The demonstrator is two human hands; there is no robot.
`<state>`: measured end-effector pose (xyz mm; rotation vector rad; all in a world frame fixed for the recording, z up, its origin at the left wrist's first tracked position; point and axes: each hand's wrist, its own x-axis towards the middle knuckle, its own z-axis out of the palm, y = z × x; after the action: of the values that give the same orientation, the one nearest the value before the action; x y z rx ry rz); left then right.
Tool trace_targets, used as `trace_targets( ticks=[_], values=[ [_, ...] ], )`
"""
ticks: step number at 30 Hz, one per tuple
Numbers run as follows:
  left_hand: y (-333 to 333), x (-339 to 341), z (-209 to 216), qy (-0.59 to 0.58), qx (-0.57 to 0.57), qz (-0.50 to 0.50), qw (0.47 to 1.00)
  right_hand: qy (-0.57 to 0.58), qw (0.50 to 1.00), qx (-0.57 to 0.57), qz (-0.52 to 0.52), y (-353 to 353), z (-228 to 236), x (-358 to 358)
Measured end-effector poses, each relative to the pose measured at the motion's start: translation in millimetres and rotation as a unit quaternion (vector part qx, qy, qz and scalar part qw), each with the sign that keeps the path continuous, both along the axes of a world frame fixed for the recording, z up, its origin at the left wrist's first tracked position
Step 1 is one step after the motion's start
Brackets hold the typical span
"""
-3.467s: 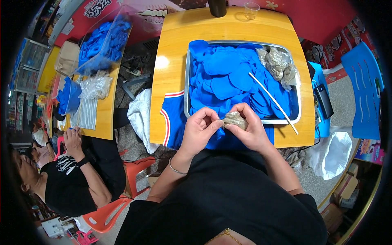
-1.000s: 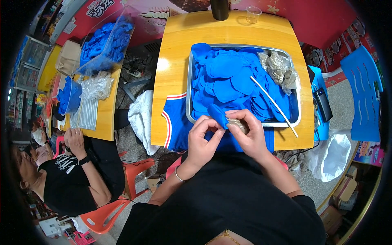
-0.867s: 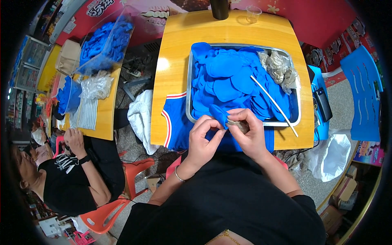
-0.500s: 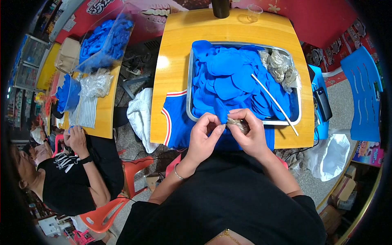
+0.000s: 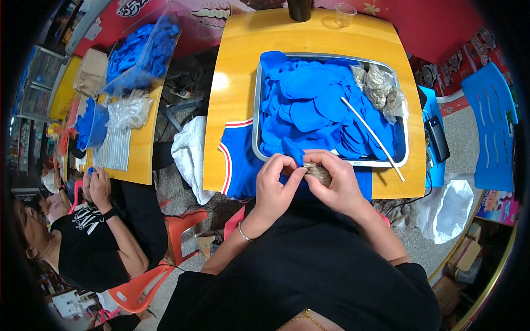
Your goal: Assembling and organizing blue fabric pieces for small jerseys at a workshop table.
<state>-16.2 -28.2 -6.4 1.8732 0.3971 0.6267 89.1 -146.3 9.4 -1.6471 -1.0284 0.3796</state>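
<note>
My left hand (image 5: 277, 182) and my right hand (image 5: 334, 182) meet at the near edge of a metal tray (image 5: 255, 124). Together they pinch a small blue fabric piece (image 5: 292, 151) and a grey-brown wad of stuffing (image 5: 319, 172); the wad sits mostly in my right hand. The tray holds several blue fabric pieces (image 5: 309, 99), a clump of the same stuffing (image 5: 381, 91) in its far right corner and a thin white stick (image 5: 371, 138) lying diagonally.
The tray stands on a yellow wooden table (image 5: 237, 60), over a blue cloth with red and white trim (image 5: 237, 165). A dark bottle (image 5: 300, 8) and a clear cup (image 5: 345, 12) stand at the far edge. At the left another person (image 5: 94, 231) works at a second table (image 5: 138, 154).
Earlier my hands held only the stuffing wad. A blue piece has since come into my left fingers, and both hands have closed in around it and the wad.
</note>
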Motion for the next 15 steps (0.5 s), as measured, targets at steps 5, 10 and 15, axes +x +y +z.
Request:
trace_targets(
  ticks=[5, 10, 15],
  values=[
    [5.8, 3.5, -0.4, -0.009, 0.065, -0.007, 0.998, -0.037, 0.999, -0.017, 0.014, -1.4, 6.1, -3.1],
    [7.6, 0.9, 2.1, -0.003, 0.02, -0.023, 1.0, -0.056, 0.998, -0.033, -0.015, -3.6, 5.9, -3.8],
    [5.9, 0.5, 8.7, 0.029, 0.179, -0.021, 0.983, -0.106, 0.991, 0.008, -0.085, 0.4, 1.8, -4.1]
  ],
)
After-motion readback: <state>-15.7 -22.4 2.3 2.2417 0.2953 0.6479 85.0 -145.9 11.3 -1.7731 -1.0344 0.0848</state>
